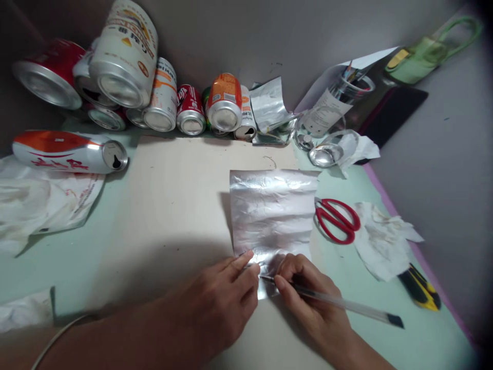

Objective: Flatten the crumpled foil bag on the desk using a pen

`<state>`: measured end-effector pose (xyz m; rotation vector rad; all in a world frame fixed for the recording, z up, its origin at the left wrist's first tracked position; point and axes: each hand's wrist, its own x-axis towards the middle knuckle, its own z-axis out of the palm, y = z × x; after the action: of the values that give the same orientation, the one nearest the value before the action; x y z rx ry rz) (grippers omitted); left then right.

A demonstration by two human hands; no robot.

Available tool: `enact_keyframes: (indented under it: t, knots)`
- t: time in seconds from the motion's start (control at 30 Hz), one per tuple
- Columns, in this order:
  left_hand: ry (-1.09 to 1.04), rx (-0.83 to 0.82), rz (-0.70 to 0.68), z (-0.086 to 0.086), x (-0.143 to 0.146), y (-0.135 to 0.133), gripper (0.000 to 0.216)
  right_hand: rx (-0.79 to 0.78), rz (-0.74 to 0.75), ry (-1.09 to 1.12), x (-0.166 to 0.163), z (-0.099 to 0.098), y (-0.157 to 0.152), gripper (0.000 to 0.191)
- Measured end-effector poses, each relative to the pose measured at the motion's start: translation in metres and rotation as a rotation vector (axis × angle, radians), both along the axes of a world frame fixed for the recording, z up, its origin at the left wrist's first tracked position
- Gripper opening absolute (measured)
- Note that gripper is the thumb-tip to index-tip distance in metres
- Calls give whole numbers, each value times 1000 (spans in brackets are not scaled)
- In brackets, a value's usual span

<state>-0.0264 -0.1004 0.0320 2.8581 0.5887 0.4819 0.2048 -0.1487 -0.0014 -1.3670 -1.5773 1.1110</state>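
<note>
A crinkled sheet of silvery metal [274,213], apparently cut from a can, lies on a pale board [177,195]. On its lower left part my left hand [227,293] presses down, fingers laid on the metal and the index finger stretched out. What lies beneath those fingers is hidden. My right hand [311,298] is closed round a clear ballpoint pen [346,304] with a dark end cap. The pen's tip touches the sheet close to my left fingertips. Red-handled scissors [339,221] rest at the sheet's right edge, their blades mostly out of sight.
Several drink cans [190,110] stand along the wall at the back. An orange and white can [69,151] lies at left by crumpled tissues [23,195]. At right are a cup of pens [327,110], a used tissue [385,241] and a yellow-black cutter [419,288].
</note>
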Motion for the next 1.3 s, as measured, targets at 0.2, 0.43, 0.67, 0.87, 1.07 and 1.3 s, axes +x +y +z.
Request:
enact_keyframes:
  t: [0.2,0.43,0.67,0.87,1.07,1.3]
  knots:
    - [1,-40,11,0,1,2,32,-25,27,-26,3,0,-2,22]
    - [-44,-97,9,1,1,-1,37,-49,53,-55,2,-4,-3,21]
    - [-22,-143,22,1,0,-2,33,-7,37,-84,-3,-1,-1,22]
    - [-65,-77,23,5,2,0,46,-14,23,-69,-3,-2,-3,24]
    - [-80,-99,-4,-7,2,2,36,-20,-57,105,0,1,2,23]
    - [-100,-65,-33,-22,6,2,24,61,-228,172,2,13,-2,25]
